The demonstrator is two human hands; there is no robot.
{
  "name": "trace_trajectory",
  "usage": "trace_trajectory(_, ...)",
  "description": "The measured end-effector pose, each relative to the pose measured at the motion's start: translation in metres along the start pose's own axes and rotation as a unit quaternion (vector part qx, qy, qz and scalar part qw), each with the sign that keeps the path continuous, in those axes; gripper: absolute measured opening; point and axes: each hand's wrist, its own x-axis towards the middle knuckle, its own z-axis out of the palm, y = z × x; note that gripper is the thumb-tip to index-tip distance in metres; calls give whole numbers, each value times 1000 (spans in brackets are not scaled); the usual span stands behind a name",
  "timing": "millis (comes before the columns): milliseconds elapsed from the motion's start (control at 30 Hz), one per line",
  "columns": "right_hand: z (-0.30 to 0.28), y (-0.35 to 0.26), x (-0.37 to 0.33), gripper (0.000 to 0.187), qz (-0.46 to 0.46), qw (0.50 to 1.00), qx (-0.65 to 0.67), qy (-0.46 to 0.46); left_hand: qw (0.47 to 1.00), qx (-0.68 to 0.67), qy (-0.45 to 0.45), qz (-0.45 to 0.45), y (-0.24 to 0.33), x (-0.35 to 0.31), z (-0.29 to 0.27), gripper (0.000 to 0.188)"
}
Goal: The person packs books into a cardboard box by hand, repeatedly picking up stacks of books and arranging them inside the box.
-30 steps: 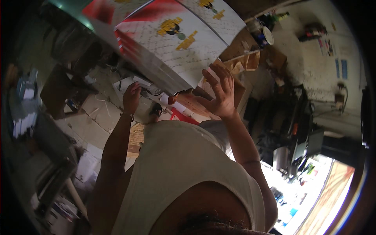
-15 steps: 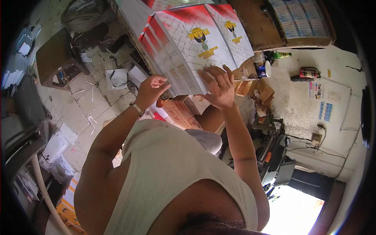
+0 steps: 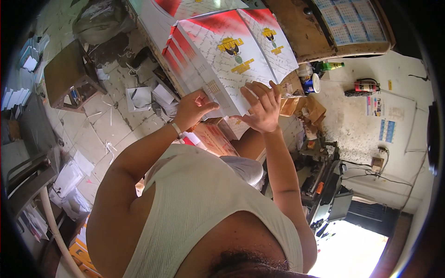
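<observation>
A fanned stack of red-and-white printed sheets (image 3: 232, 55) with yellow lettering lies on the table. Its left edges are staggered in narrow strips. At the near left corner my left hand (image 3: 193, 110) is closed, fingers curled and thumb pointing right over the sheets' edge; whether paper is pinched in it is hidden. Over the near right part of the stack my right hand (image 3: 262, 105) is open, its fingers spread and raised, the thumb close to the near edge.
Below the stack's near edge stands a reddish printed carton (image 3: 215, 138). A brown stool (image 3: 69, 74) is on the littered tiled floor to the left. At the right are a blue-and-white cup (image 3: 314, 83), a green bottle (image 3: 333, 66) and a wall-mounted fire extinguisher (image 3: 366, 85).
My left hand has moved right, in along the sheets' near edge. My right hand's fingers have lifted and spread from the top sheet. The stack has shifted slightly.
</observation>
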Motion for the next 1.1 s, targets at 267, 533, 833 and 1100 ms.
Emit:
trace_trajectory(267, -6, 7, -3, 74, -1, 999, -8, 50, 872, 365, 115, 306, 65, -2, -6, 71)
trace_trajectory(533, -9, 6, -3, 78, 5, 997, -18, 73, 726, 504, -20, 468, 102, 31, 5, 73)
trace_trajectory(833, 20, -11, -57, 120, 215, 950, 159, 162, 649, 509, -98, 556, 123, 53, 2, 51)
trace_trajectory(1100, 45, -34, -126, 109, 461, 769, 383, 224, 613, 473, -144, 617, 143, 5, 4, 31)
